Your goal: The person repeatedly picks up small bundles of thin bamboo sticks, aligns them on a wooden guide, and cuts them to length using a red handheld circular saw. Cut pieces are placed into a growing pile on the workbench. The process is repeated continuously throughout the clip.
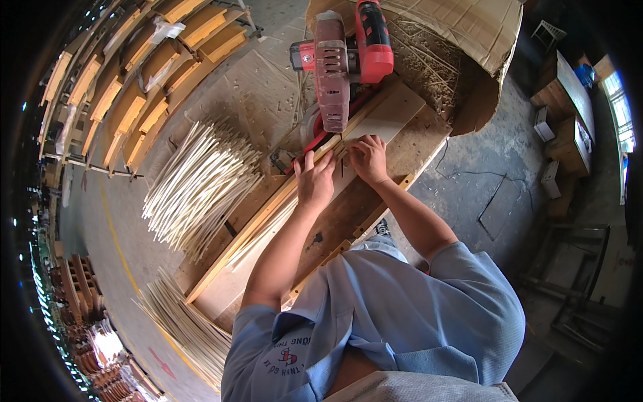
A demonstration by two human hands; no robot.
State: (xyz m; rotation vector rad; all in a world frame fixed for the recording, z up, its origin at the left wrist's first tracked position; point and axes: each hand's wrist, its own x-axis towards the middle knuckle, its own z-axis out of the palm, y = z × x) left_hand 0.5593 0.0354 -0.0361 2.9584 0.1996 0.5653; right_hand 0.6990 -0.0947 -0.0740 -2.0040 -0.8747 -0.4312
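Both grips lie flat, fingers spread, pinching nothing: the left hand (315,179) and right hand (368,158) press side by side on pale strips (268,224) on the desk (415,144), just below the red saw (341,60). Left of the desk, a strip pile (197,184) lies on the floor (475,167), with wooden frames (134,100) beyond.

grey concrete floor (495,167) with a yellow line (117,244) painted along the left side. wooden chair frames (144,60) stacked in rows upper left, more frames (77,285) lower left. window (619,110) at the right edge, daylight coming in. wooden benches (569,94) near it, small white boxes (550,179) on the floor beside. dark metal rack (576,268) lower right. black cable (492,194) lies across the floor.
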